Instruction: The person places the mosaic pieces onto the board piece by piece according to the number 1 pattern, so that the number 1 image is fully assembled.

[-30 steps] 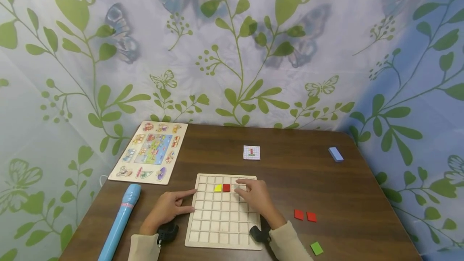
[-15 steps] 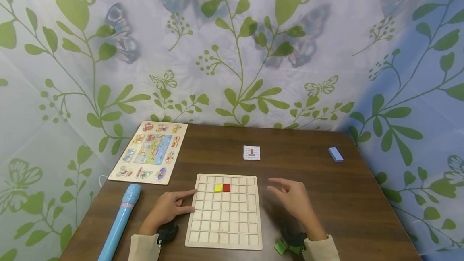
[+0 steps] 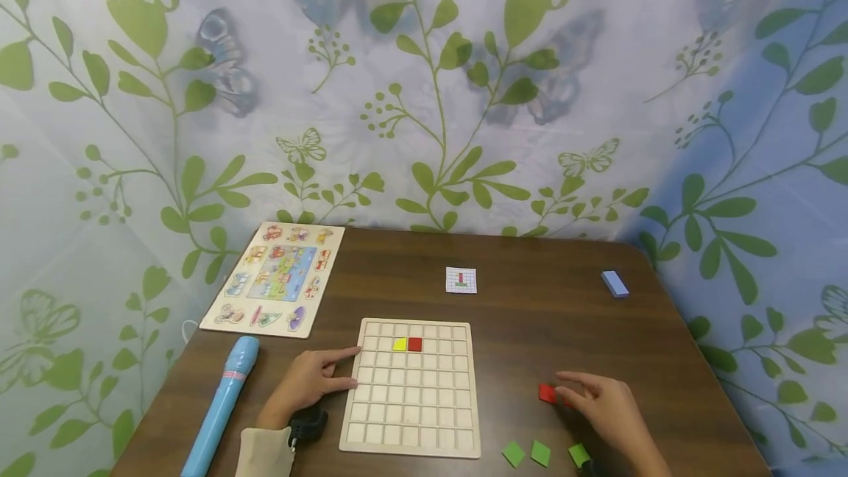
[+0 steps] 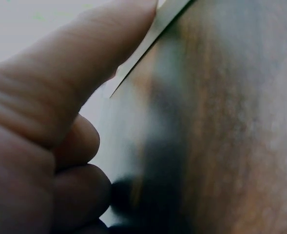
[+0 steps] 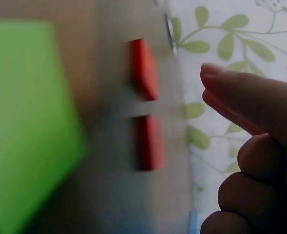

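My left hand (image 3: 308,381) touches the left edge of a wooden grid board (image 3: 411,394) with outstretched index finger and thumb. A yellow piece (image 3: 400,344) and a red square tile (image 3: 414,344) lie side by side in its cells, second row from the far side. My right hand (image 3: 606,407) hovers over two loose red tiles, thumb and index finger apart. One red tile (image 3: 546,393) shows; the hand mostly hides the other. In the right wrist view both red tiles, the upper tile (image 5: 144,70) and the lower tile (image 5: 150,144), stand clear of the fingers.
Three green tiles lie near the front, one green tile (image 3: 513,453) closest to the board. A pattern card (image 3: 461,280) is beyond the board. A picture puzzle (image 3: 225,315) and a blue microphone-shaped object (image 3: 218,407) lie left. A small blue block (image 3: 615,284) sits back right.
My right hand has left the board and moved right and nearer, to above the loose red tiles. Three green tiles show fully now. The left hand keeps its place.
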